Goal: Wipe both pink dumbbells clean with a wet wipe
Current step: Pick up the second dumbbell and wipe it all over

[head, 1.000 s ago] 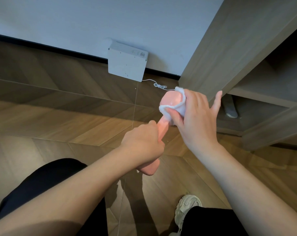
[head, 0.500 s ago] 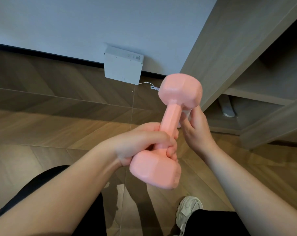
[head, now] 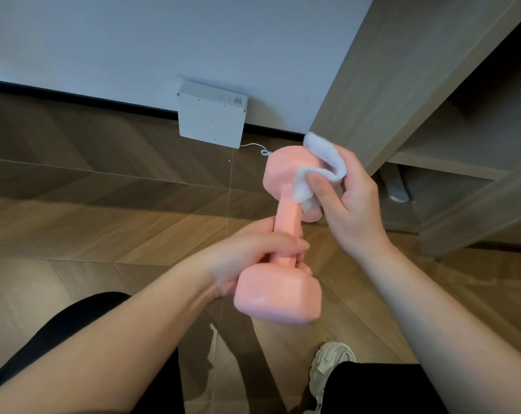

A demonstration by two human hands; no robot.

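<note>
Your left hand (head: 253, 252) is gripping the pink dumbbell (head: 278, 297) by its bar, holding it in the air pointing from 6 to 12 o'clock, and your right hand (head: 353, 204) is pinching the wet wipe (head: 323, 161) against the far end, at 1 o'clock from your left.

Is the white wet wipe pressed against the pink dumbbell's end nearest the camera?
No, the right hand holds the crumpled white wet wipe on the far end of the pink dumbbell; the near end is bare.
</note>
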